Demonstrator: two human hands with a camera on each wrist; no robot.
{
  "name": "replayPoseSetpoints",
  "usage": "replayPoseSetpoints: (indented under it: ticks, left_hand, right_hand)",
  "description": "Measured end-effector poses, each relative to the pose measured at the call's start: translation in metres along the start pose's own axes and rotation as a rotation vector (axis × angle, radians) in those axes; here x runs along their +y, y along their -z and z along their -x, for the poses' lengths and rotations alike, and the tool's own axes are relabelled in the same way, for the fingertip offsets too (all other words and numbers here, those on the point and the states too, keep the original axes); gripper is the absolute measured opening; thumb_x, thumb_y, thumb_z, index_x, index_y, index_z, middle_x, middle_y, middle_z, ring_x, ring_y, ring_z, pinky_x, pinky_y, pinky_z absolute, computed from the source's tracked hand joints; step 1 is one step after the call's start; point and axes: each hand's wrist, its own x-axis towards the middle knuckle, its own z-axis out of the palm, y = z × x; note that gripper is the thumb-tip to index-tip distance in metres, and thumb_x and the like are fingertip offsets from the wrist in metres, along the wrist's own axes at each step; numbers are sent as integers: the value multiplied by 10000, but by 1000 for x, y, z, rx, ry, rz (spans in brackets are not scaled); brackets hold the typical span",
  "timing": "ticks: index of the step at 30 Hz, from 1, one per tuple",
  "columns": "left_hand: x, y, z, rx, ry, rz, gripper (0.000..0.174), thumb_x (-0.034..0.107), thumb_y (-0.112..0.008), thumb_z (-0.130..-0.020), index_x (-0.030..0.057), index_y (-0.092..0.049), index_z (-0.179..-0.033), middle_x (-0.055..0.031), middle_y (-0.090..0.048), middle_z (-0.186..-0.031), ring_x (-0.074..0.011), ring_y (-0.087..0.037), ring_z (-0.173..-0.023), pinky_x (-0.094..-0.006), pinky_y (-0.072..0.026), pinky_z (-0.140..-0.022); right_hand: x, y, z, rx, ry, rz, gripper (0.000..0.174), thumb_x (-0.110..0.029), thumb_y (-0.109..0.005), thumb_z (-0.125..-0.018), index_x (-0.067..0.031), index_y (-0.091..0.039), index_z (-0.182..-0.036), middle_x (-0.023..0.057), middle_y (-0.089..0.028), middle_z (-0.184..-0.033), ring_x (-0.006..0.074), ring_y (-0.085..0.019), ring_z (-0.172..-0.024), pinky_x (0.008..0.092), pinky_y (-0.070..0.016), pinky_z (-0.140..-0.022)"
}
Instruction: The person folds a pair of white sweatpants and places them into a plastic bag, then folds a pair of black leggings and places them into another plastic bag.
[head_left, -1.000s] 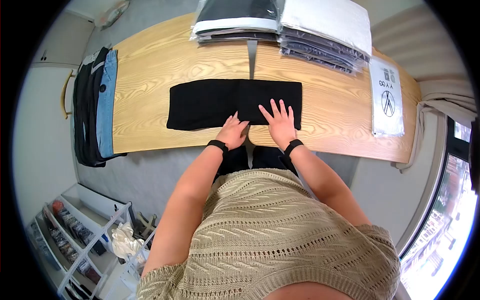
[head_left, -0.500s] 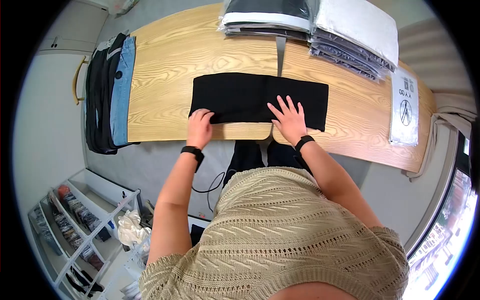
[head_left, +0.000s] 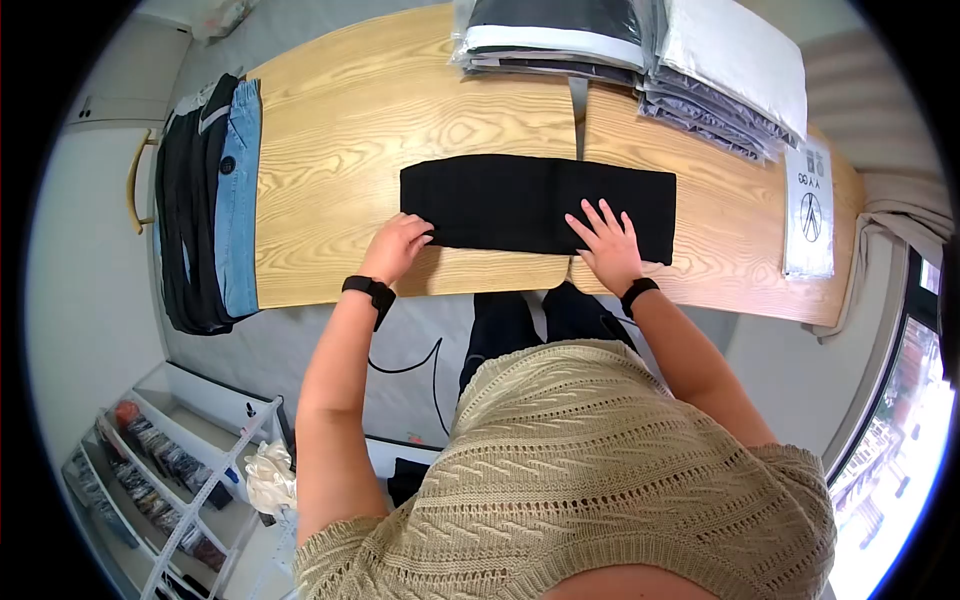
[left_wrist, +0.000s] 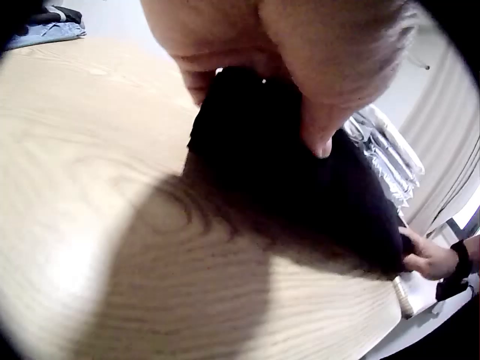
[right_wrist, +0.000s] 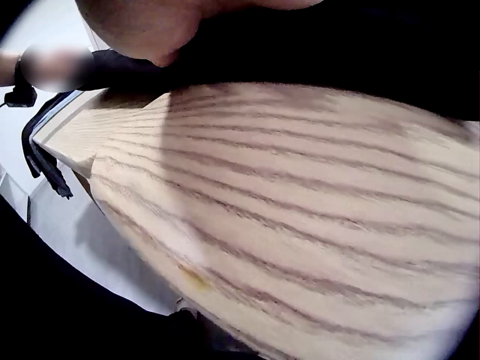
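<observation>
Black folded garment (head_left: 520, 200) is lying flat near the front edge of the worktop (head_left: 340, 130), pretty much right in front of the person. It's a long, neat rectangle of matte, soft-looking fabric, with a fold line running across it about two thirds of the way to the right. The left hand (head_left: 398, 248) has its fingers curled round the near left corner, pinching it. In the left wrist view that corner bunches up thick and rounded under the thumb. The right hand (head_left: 608, 242) lies palm-down on the right part of the cloth with its fingers straight and fanned out, pressing it flat. Both wrists have black bands (head_left: 368, 290) on them.

The worktop is pale wood with a bold, wavy grain, and the right wrist view shows the dark stripes really clearly. It also has a seam down the middle. At the far edge there are two stacks of clothes in shiny plastic bags (head_left: 730, 75), some dark and some white on top. One flat printed bag (head_left: 808, 215) lies by itself off to the right. On the left end, blue denim and dark clothes (head_left: 215, 200) hang over the edge.
</observation>
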Motion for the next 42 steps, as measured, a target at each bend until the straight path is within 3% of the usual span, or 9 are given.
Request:
replayPoseSetpoints:
  ticks: [7,12,14,21,25,28,32,36,42]
  left_hand:
    - [-14,-21,-7,-163,210,-34,169,173,-563,-831,12,-617,-827,-119,-592,-859,-324,-547,-878,-411,-457,-778]
    - [-12,-21,-7,-126,172,-66,183,175,-560,-818,-4,-596,-798,-138,-563,-826,-340,-546,-864,-422,-441,-735]
    - [-12,-21,-8,-134,185,-75,186,178,-556,-813,-1,-595,-785,-141,-568,-825,-342,-551,-859,-426,-442,-724]
    - [-18,-19,-5,-154,182,-5,179,190,-612,-792,12,-597,-802,-137,-572,-836,-334,-555,-840,-418,-448,-714]
    - [-16,-34,24,458,428,90,449,230,-790,-683,-23,-536,-954,-146,-561,-932,-255,-554,-828,-364,-455,-735]
    - [-5,-50,49,545,759,560,344,222,-716,-810,2,-516,-983,-33,-604,-895,-94,-554,-818,-239,-454,-725]
    - [3,-65,46,238,713,1182,296,217,-606,-896,11,-518,-1089,-80,-626,-1053,-119,-594,-932,-248,-463,-842]
    - [13,-73,13,429,725,1618,358,226,-565,-919,23,-492,-1204,-68,-596,-1136,-169,-589,-998,-325,-475,-895]
    - [25,-76,0,554,882,1534,371,241,-595,-898,102,-488,-1225,-43,-603,-1105,-176,-618,-902,-316,-532,-757]
  right_hand:
    - [-3,3,-1,-10,-8,-12,655,-291,-665,-789,-295,-374,-1375,26,-327,-1446,266,-278,-1342,518,-264,-1048]
    - [-52,39,-19,122,-3,-272,593,-177,-625,-748,-115,-448,-1310,75,-361,-1416,274,-306,-1319,518,-262,-1041]
    - [-82,31,-33,121,259,-187,485,-132,-524,-796,-74,-479,-1275,82,-389,-1397,226,-345,-1303,448,-270,-1055]
    - [-131,-30,-79,62,306,-48,571,-116,-428,-861,-65,-277,-1409,61,-269,-1481,174,-259,-1361,411,-232,-1096]
    - [-133,-34,-79,19,282,-15,573,-100,-410,-872,-47,-245,-1418,76,-255,-1485,184,-251,-1366,398,-222,-1105]
    - [-133,-36,-81,15,253,-52,575,-87,-398,-876,-38,-226,-1423,83,-251,-1486,189,-246,-1369,386,-217,-1111]
    - [-131,-37,-82,19,236,-169,571,-73,-388,-876,-32,-223,-1421,93,-262,-1480,203,-254,-1368,384,-213,-1115]
    - [-128,-38,-82,63,243,-276,565,-61,-377,-875,-32,-228,-1419,100,-274,-1475,213,-269,-1362,389,-218,-1114]
    - [-114,4,-62,102,149,-454,546,-123,-537,-846,-29,-360,-1354,124,-340,-1437,244,-319,-1334,404,-260,-1084]
